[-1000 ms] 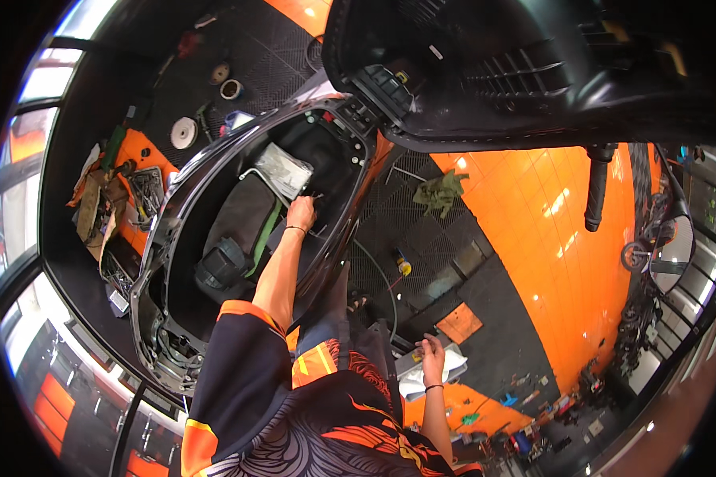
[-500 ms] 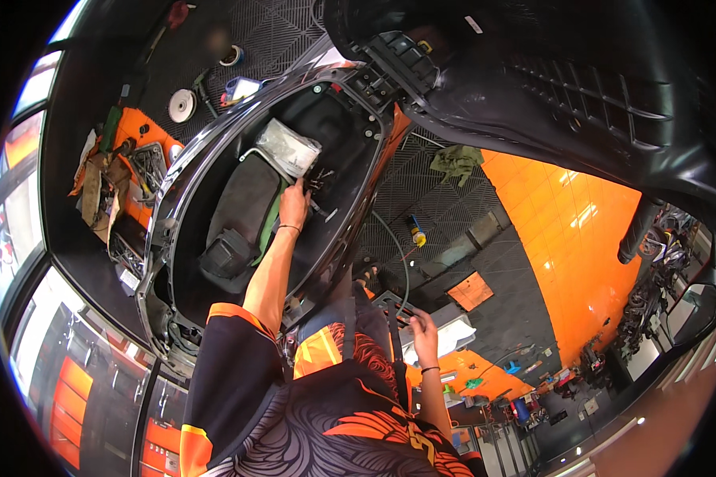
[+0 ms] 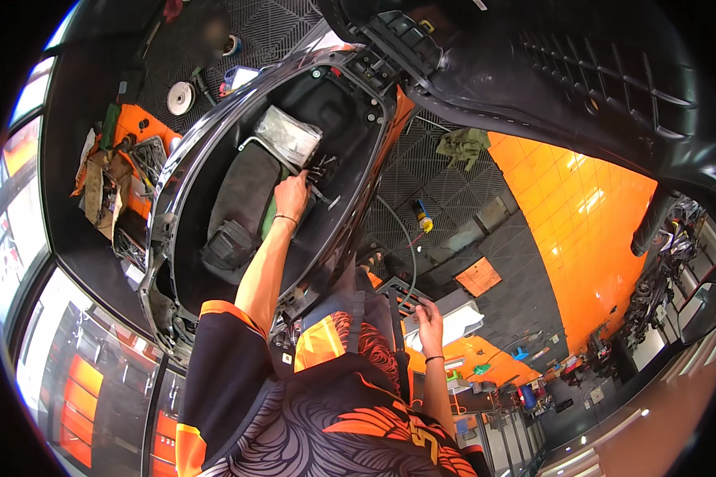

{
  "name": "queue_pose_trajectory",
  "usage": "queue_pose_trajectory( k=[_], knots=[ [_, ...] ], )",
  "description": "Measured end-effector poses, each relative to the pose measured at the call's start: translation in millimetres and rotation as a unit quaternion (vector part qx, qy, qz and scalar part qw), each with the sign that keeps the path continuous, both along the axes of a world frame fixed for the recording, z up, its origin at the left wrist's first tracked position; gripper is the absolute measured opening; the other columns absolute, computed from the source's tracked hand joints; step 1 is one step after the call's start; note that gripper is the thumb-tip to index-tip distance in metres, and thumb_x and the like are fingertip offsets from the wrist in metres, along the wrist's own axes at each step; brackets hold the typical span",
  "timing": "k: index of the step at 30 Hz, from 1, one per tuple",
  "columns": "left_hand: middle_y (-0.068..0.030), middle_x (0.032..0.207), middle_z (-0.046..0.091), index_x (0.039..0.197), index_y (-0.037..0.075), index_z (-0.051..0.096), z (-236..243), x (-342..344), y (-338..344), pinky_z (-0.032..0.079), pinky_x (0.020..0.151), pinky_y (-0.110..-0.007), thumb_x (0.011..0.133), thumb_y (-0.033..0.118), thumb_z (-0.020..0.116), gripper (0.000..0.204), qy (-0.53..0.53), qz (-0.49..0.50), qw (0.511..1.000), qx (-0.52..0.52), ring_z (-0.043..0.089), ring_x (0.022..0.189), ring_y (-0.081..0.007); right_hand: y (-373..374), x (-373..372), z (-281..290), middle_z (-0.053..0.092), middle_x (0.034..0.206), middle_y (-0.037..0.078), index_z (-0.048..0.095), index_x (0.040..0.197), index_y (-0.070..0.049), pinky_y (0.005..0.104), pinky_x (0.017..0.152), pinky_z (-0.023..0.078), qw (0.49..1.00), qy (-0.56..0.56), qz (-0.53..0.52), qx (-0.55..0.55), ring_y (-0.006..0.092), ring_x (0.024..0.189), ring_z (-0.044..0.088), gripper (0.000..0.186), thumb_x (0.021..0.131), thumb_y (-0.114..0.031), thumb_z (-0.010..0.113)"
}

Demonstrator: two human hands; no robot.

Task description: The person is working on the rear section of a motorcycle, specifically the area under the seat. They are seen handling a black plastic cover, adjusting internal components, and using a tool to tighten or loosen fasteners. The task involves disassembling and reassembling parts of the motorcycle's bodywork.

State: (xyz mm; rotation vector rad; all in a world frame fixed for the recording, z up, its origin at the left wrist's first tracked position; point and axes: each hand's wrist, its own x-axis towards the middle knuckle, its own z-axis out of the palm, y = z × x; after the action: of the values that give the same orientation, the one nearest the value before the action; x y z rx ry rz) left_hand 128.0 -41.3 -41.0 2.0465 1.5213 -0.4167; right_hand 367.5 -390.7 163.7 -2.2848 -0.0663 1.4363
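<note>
My left hand [image 3: 291, 195] reaches into the under-seat compartment [image 3: 250, 127] of a scooter. Its fingers are curled together beside a small pile of screws [image 3: 321, 168]; whatever is between the fingertips is hidden. Under and beside that hand lies a dark grey fabric bag [image 3: 245, 187] with a green edge. A clear plastic packet [image 3: 289, 133] with white contents rests at the bag's far end. A thin light rod-like piece [image 3: 333, 200] lies right of the hand. My right hand [image 3: 429, 326] is raised low on the right, fingers extended and somewhat apart, with nothing visible in them.
The scooter's raised black seat [image 3: 533, 95] fills the upper right. A green cloth [image 3: 463, 149] and a yellow-and-black item [image 3: 423, 216] lie on the dark floor tiles. Cardboard and parts [image 3: 107, 187] are heaped at left; a white reel [image 3: 180, 98] lies beyond the scooter.
My left hand has drawn slightly nearer and its fingers have curled in from a pointing reach beside the screws. My right hand has risen a little, its fingers straighter.
</note>
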Motion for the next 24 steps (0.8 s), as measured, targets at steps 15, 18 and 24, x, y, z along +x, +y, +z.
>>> queue_pose_trajectory(
  k=[15, 18, 24],
  knots=[
    [-0.0194, 0.082, 0.069, 0.097, 0.007, 0.069, -45.4, 39.8, 24.8, 0.056, 0.068, -0.048, 0.085, 0.008, 0.051, 0.021, -0.046, -0.032, 0.998, 0.007, 0.069, 0.079, -0.038, -1.8, -14.2, -4.8, 0.069, 0.096, 0.007, 0.059, 0.119, 0.0, 0.028, 0.074, 0.05, 1.0, 0.001, -0.021, 0.006, 0.0134, 0.083, 0.063, 0.025, 0.099, -0.014, 0.057],
    [-0.0172, 0.083, 0.07, 0.111, 0.013, 0.068, -34.1, 24.1, 18.0, 0.056, 0.069, -0.047, 0.085, 0.008, 0.052, 0.031, -0.046, -0.074, 0.996, -0.027, 0.07, 0.08, -0.0354, -12.3, -17.9, -10.7, 0.069, 0.097, 0.008, 0.059, 0.119, 0.0, 0.0281, 0.073, 0.05, 1.0, -0.016, -0.018, 0.009, 0.0138, 0.083, 0.064, 0.025, 0.099, -0.014, 0.057],
    [-0.0175, 0.086, 0.069, 0.103, 0.008, 0.067, -41.0, 38.0, 21.1, 0.055, 0.07, -0.048, 0.082, 0.014, 0.06, 0.022, -0.084, -0.076, 0.993, -0.016, 0.068, 0.08, -0.0374, -35.8, -34.5, -26.8, 0.068, 0.098, 0.01, 0.058, 0.121, 0.0, 0.0293, 0.075, 0.052, 1.0, -0.009, 0.008, -0.003, 0.0156, 0.088, 0.066, 0.026, 0.099, -0.014, 0.056]
  ],
)
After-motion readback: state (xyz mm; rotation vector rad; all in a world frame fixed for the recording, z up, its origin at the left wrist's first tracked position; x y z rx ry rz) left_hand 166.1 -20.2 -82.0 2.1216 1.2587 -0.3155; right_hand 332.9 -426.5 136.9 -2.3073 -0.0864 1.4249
